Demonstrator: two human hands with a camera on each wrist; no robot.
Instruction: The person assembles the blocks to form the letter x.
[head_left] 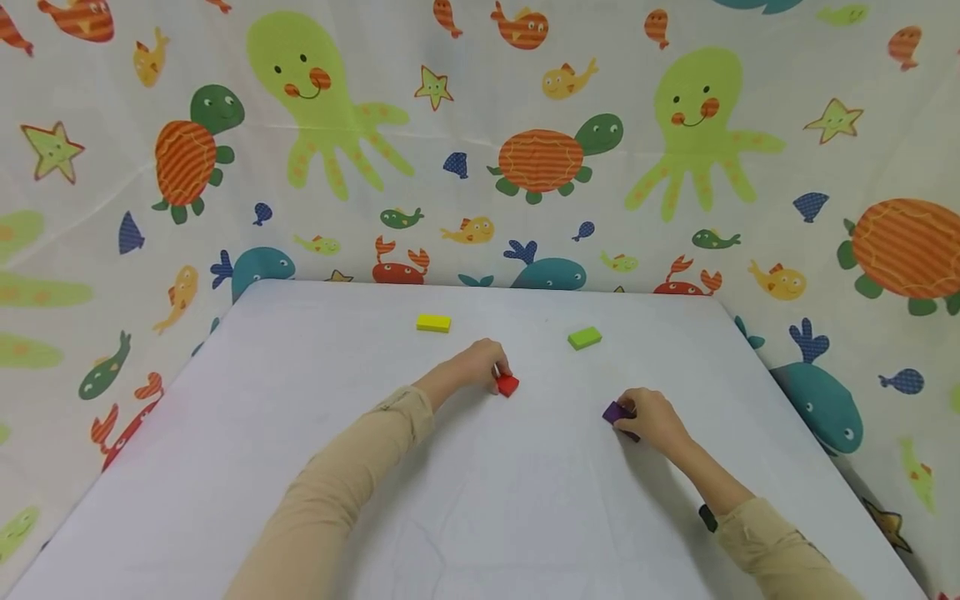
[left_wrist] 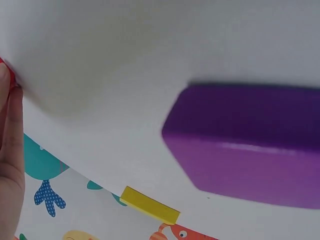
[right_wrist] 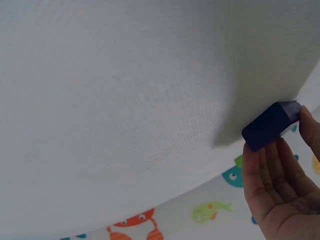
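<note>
Near the middle of the white table, my left hand (head_left: 480,362) pinches a small red block (head_left: 507,385) between thumb and fingers. The left wrist view catches only part of that hand, at its left edge. Further right and closer to me, my right hand (head_left: 654,418) grips a dark purple block (head_left: 616,412) by its sides. In the right wrist view this block (right_wrist: 270,126) looks dark blue and is tilted between thumb and fingertips. Another purple block (left_wrist: 245,145) looms large in the left wrist view; the head view does not show it apart from the one in my right hand.
A yellow block (head_left: 433,323) lies toward the table's far edge, beyond my left hand. Some way to its right lies a green block (head_left: 585,337). A curtain (head_left: 465,83) printed with sea animals surrounds the white table (head_left: 480,517) behind and at the sides.
</note>
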